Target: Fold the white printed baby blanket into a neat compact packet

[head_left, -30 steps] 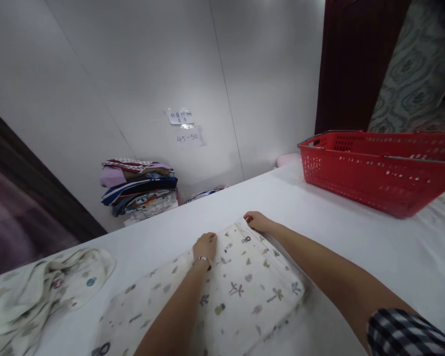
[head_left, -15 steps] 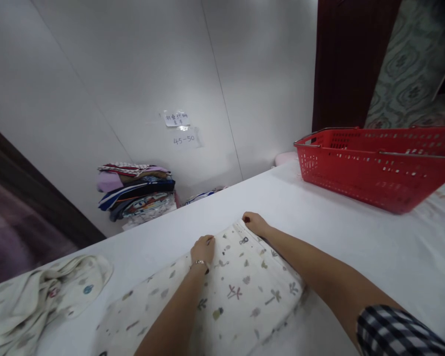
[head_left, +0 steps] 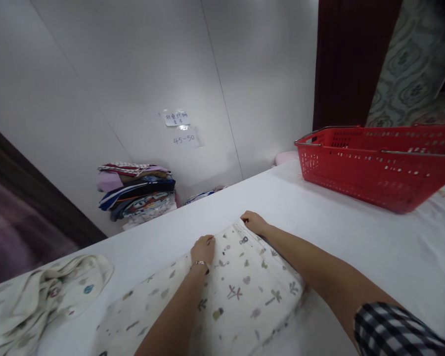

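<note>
A cream cloth printed with small plants and animals (head_left: 241,291) lies spread on the white table (head_left: 356,242) in front of me. My left hand (head_left: 203,248) is closed on the cloth's far edge, fingers curled over it. My right hand (head_left: 254,221) pinches the far right corner of the same cloth. Both forearms lie across the fabric, and a checked sleeve shows at the lower right.
A red plastic basket (head_left: 378,165) stands at the table's far right. A second crumpled printed cloth (head_left: 40,296) lies at the left. A stack of folded clothes (head_left: 137,193) sits against the white wall beyond the table, under two paper labels (head_left: 181,129).
Both hands stay on the cloth's far edge; only the camera has shifted slightly, and the hands barely moved.
</note>
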Tool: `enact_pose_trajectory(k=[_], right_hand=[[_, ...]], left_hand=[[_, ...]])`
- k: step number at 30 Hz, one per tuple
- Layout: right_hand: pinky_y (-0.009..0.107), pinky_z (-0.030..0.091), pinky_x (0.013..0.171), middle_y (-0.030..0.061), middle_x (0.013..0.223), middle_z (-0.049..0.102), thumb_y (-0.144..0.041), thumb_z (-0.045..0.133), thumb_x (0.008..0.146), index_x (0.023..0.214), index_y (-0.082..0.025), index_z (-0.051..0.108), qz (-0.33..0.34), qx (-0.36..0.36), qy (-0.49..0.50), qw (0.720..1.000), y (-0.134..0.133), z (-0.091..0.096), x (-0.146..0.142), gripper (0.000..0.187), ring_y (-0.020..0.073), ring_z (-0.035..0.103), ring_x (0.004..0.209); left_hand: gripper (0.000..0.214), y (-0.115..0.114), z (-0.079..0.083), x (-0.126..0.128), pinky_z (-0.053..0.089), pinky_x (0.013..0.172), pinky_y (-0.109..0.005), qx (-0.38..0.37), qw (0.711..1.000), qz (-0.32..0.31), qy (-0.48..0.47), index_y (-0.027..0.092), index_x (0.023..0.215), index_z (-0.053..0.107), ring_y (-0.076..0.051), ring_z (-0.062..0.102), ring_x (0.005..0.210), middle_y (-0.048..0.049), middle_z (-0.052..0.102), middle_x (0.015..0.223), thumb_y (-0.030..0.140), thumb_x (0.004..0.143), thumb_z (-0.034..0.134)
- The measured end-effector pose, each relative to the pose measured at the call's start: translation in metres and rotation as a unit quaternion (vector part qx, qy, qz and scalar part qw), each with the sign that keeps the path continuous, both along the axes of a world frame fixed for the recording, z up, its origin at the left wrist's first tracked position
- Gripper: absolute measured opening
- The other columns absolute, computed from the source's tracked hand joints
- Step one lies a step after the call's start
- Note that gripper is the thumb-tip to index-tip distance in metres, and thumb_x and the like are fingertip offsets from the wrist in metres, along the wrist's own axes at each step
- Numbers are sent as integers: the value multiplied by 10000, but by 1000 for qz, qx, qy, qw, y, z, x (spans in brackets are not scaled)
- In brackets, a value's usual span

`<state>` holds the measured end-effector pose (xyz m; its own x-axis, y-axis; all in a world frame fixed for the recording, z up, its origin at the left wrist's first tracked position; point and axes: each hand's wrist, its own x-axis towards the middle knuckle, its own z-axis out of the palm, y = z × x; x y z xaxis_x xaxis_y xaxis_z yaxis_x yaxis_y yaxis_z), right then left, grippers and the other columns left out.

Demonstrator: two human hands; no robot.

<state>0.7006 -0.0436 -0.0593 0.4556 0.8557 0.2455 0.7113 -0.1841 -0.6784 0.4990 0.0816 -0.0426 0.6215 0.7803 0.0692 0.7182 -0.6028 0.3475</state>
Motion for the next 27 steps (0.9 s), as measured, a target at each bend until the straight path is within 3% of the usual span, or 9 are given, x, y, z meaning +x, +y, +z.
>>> enact_pose_trajectory(k=[6,15,19,22,27], right_hand=[[197,356,668,17,856,587,-118,508,699,782,-199,671,1,-23,-22,999,3,0,2,201,126,513,781],[227,344,696,47,935,590,-92,463,716,811,-179,625,-58,-23,-16,998,-5,-3,16,208,153,500,841],[218,340,638,17,870,615,-112,495,695,856,-198,620,-55,-31,3,998,-7,-2,14,221,142,517,768],[222,340,634,10,866,626,-130,509,699,859,-209,632,-51,-38,14,998,-7,-2,14,217,145,525,761],[225,355,676,8,957,618,-133,518,713,1059,-252,604,-48,-43,23,998,-5,0,13,375,145,538,804]], left_hand=[[332,2,1,1,411,860,-308,1,1000,-5,7,255,998,629,-189,556,1015,-19,627,1111,343,825,360],[403,2,-5,-11,328,967,-337,38,998,-45,37,253,1101,587,-197,449,1152,-23,541,1235,406,856,306],[422,9,6,-16,362,927,-299,40,997,-46,54,261,1073,601,-174,498,1105,-12,589,1185,431,864,277],[466,23,18,-37,375,903,-363,52,995,-21,79,242,1014,631,-223,538,1052,-59,628,1110,462,856,251],[541,54,27,-91,421,795,-428,67,986,47,143,174,835,649,-300,564,979,-147,633,1014,481,838,204]])
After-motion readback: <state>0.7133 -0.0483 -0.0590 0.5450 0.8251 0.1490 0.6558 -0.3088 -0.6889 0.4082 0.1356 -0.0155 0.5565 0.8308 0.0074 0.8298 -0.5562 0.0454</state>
